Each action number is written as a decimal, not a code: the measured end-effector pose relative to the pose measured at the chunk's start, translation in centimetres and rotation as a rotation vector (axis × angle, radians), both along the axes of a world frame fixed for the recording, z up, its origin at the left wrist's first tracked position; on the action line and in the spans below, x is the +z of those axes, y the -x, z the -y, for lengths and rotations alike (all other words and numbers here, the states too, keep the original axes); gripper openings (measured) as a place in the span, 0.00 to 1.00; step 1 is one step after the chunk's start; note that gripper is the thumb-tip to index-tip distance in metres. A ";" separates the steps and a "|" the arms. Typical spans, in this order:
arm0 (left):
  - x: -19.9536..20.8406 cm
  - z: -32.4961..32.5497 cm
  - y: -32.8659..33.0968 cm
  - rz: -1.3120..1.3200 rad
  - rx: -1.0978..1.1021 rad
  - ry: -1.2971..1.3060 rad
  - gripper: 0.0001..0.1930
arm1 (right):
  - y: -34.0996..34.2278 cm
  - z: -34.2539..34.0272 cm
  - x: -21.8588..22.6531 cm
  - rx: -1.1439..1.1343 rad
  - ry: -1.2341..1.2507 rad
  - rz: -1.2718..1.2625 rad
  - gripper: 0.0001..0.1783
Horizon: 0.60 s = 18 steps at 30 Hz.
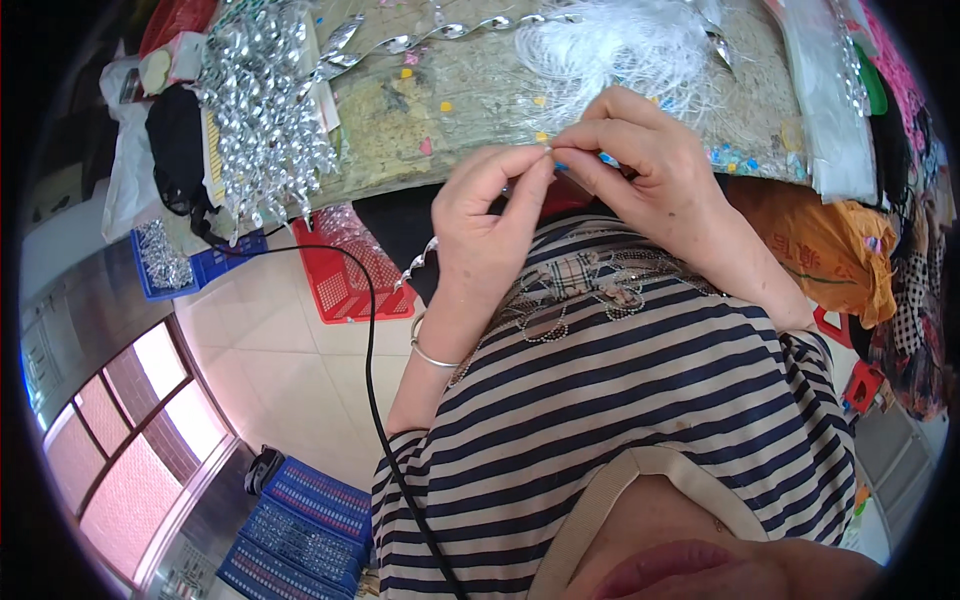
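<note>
White strands (610, 50) lie in a loose, fluffy heap on the bench (375, 150), just beyond my right grip (650, 160), with some ends reaching close behind its fingers. I have that grip closed in a pinch, and its tips meet, or nearly meet, those of my left grip (485, 205), pinched likewise; whatever sits between them is too small for me to tell. Well to the left of my left grip is a thick bunch of silver twisted strips (265, 110), and a long silver ribbon (440, 33) runs across beyond both grips. A pink bit (426, 146) lies near my left grip, and a short silver strip (418, 262) hangs by that wrist. Right of my right grip is clear plastic (835, 120), with an orange bag (830, 240) nearer me
</note>
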<state>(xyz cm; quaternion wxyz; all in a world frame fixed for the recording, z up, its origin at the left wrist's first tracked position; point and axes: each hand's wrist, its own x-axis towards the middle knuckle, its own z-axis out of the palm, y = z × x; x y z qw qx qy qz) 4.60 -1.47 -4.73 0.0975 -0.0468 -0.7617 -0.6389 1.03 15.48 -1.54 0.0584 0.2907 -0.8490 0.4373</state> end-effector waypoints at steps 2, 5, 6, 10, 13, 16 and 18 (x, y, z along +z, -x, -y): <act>0.3 -0.2 0.0 -0.085 0.008 0.111 0.04 | -0.1 0.1 0.0 0.010 -0.005 -0.020 0.06; -0.3 -0.3 0.2 -0.162 0.018 0.195 0.04 | 0.0 0.2 -0.4 -0.030 -0.087 -0.066 0.07; -0.2 -0.3 0.1 -0.107 0.011 0.179 0.04 | 0.0 0.4 -0.6 -0.020 -0.078 -0.072 0.07; -0.4 -0.5 -0.4 0.145 0.031 -0.074 0.03 | 0.2 0.9 -1.1 -0.044 -0.089 -0.177 0.06; 0.8 -0.1 -0.3 0.554 0.009 -0.553 0.06 | 0.1 1.2 -0.6 -0.057 0.028 0.015 0.06; 0.5 0.3 -0.3 0.568 -0.015 -0.715 0.05 | 0.2 0.7 -0.8 -0.050 0.188 0.323 0.03; 0.8 0.2 -0.3 0.559 -0.017 -0.714 0.06 | 0.2 0.3 -0.9 0.002 0.322 0.567 0.02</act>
